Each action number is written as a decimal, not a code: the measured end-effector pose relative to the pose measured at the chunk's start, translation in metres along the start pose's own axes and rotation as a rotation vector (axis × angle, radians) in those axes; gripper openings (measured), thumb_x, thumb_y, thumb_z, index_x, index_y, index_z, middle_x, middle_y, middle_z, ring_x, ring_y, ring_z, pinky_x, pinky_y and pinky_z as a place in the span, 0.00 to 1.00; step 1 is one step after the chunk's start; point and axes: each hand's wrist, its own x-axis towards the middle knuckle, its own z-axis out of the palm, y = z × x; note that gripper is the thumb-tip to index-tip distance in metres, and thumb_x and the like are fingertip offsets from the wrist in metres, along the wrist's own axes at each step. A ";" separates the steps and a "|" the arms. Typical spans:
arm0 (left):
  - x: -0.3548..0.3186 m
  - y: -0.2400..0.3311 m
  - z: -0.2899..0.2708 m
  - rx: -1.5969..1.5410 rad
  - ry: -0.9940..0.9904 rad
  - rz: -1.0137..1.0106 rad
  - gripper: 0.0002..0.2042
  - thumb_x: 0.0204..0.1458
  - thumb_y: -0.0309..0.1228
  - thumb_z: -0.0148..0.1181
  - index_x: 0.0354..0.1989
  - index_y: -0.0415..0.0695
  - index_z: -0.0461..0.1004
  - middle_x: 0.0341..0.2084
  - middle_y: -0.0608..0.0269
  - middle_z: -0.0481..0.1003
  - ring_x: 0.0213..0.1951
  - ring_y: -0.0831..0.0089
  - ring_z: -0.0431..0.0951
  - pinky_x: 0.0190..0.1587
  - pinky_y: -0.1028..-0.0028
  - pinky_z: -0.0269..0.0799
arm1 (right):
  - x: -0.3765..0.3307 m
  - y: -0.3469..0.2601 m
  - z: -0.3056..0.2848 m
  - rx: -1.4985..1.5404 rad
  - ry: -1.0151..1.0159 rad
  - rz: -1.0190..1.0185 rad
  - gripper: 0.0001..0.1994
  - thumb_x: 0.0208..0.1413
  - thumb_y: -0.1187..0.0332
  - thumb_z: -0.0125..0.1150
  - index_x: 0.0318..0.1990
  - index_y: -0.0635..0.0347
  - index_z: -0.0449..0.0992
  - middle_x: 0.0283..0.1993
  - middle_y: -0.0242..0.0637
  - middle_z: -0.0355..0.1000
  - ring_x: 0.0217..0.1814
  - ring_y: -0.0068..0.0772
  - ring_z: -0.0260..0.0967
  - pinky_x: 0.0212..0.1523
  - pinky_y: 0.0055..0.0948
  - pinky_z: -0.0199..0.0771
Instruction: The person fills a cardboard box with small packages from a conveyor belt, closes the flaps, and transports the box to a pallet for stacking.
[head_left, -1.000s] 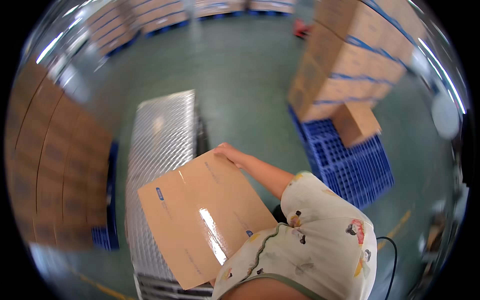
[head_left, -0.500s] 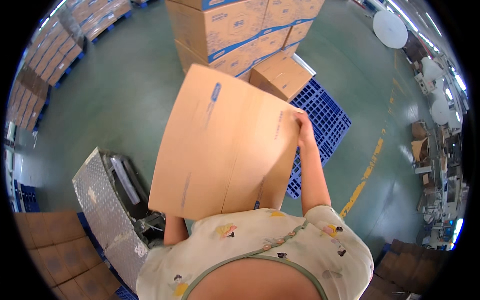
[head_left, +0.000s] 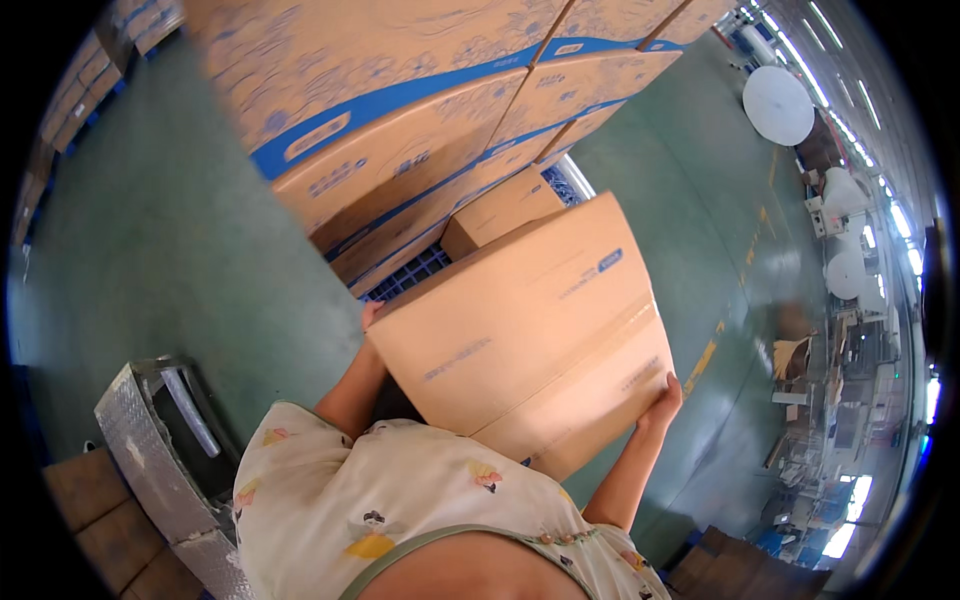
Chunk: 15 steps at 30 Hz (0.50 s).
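Flat carton (head_left: 520, 330): unfolded cardboard sheet held up in front of my chest, between both my hands, tilted, over the blue pallet's edge
Metal conveyor (head_left: 150, 450): at my lower left, well apart from the carton
Left hand (head_left: 371, 318): at the carton's upper left corner; mostly hidden behind the board, so I cannot tell how my fingers sit
Stacked boxes (head_left: 400, 110): tall printed stack just beyond the carton, on the blue pallet (head_left: 415, 272)
Small box (head_left: 500, 208): plain brown, beside the stack, behind the carton's top edge
Right hand (head_left: 662, 400): fingers wrapped round the carton's lower right edge, gripping it
Step, as I judge: carrying the flat; next I'd need firm hold at both edges to open it square
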 end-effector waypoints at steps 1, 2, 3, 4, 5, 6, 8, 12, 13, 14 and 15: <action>0.014 0.001 0.040 -0.096 -0.060 -0.115 0.22 0.40 0.43 0.45 0.36 0.36 0.70 0.31 0.51 0.74 0.31 0.55 0.74 0.38 0.59 0.69 | 0.014 -0.007 0.007 -0.001 0.013 -0.024 0.22 0.47 0.61 0.46 0.47 0.68 0.65 0.47 0.43 0.66 0.49 0.39 0.63 0.50 0.33 0.63; 0.039 -0.004 0.049 0.018 0.055 -0.028 0.23 0.39 0.44 0.45 0.37 0.35 0.70 0.32 0.51 0.74 0.31 0.55 0.74 0.38 0.60 0.69 | 0.029 -0.013 0.016 -0.001 0.023 -0.054 0.22 0.47 0.61 0.46 0.47 0.68 0.64 0.47 0.43 0.66 0.49 0.39 0.63 0.50 0.33 0.62; 0.068 -0.011 0.055 0.138 0.174 0.046 0.25 0.38 0.45 0.45 0.37 0.35 0.69 0.32 0.51 0.74 0.32 0.55 0.74 0.38 0.60 0.69 | 0.046 -0.018 0.019 0.002 0.047 -0.084 0.22 0.47 0.61 0.46 0.47 0.68 0.64 0.47 0.43 0.66 0.50 0.39 0.63 0.50 0.33 0.62; 0.093 -0.018 0.055 0.141 0.193 0.039 0.25 0.38 0.45 0.46 0.38 0.35 0.69 0.33 0.50 0.74 0.33 0.55 0.74 0.38 0.61 0.69 | 0.068 -0.024 0.021 0.024 0.036 -0.060 0.20 0.46 0.62 0.49 0.46 0.65 0.65 0.46 0.41 0.65 0.47 0.39 0.63 0.48 0.34 0.64; 0.124 -0.020 0.059 0.141 0.198 0.046 0.26 0.38 0.46 0.46 0.39 0.34 0.69 0.33 0.50 0.73 0.34 0.56 0.74 0.38 0.62 0.69 | 0.095 -0.026 0.029 0.021 0.048 -0.048 0.20 0.46 0.62 0.49 0.46 0.65 0.65 0.46 0.42 0.65 0.47 0.39 0.63 0.47 0.34 0.64; 0.149 -0.021 0.056 0.012 0.095 -0.014 0.26 0.39 0.46 0.46 0.40 0.34 0.68 0.34 0.50 0.73 0.35 0.57 0.74 0.38 0.62 0.70 | 0.120 -0.029 0.036 0.011 0.059 -0.034 0.20 0.46 0.63 0.49 0.46 0.65 0.65 0.46 0.42 0.65 0.47 0.39 0.63 0.47 0.34 0.64; 0.200 -0.027 0.056 -0.117 -0.017 -0.100 0.27 0.41 0.46 0.46 0.42 0.34 0.67 0.36 0.50 0.73 0.36 0.58 0.73 0.39 0.63 0.70 | 0.196 -0.028 0.034 0.038 0.009 -0.029 0.21 0.46 0.62 0.51 0.46 0.64 0.64 0.46 0.42 0.64 0.48 0.39 0.62 0.47 0.35 0.64; 0.280 -0.022 0.068 -0.006 0.075 0.066 0.27 0.42 0.46 0.46 0.43 0.34 0.67 0.36 0.50 0.72 0.37 0.58 0.73 0.39 0.64 0.69 | 0.312 -0.005 0.080 -0.063 -0.039 0.029 0.23 0.48 0.58 0.53 0.46 0.65 0.61 0.47 0.43 0.63 0.48 0.39 0.60 0.46 0.34 0.64; 0.293 -0.023 0.068 0.023 0.103 0.103 0.27 0.42 0.46 0.46 0.43 0.34 0.66 0.37 0.50 0.72 0.37 0.59 0.73 0.39 0.64 0.69 | 0.334 0.006 0.087 -0.129 -0.051 -0.001 0.22 0.49 0.57 0.52 0.46 0.66 0.61 0.46 0.43 0.63 0.47 0.37 0.61 0.46 0.33 0.64; 0.304 -0.020 0.067 0.048 0.123 0.133 0.27 0.42 0.46 0.46 0.43 0.34 0.66 0.37 0.50 0.72 0.37 0.59 0.73 0.40 0.64 0.69 | 0.358 0.023 0.096 -0.197 -0.066 -0.030 0.22 0.50 0.57 0.52 0.46 0.67 0.61 0.45 0.43 0.64 0.46 0.36 0.61 0.45 0.32 0.64; 0.318 -0.021 0.064 0.060 0.143 0.160 0.27 0.42 0.46 0.46 0.43 0.34 0.66 0.37 0.50 0.72 0.37 0.59 0.73 0.40 0.65 0.69 | 0.386 0.038 0.104 -0.286 -0.091 -0.055 0.22 0.51 0.57 0.51 0.46 0.68 0.61 0.44 0.43 0.64 0.44 0.35 0.62 0.44 0.31 0.64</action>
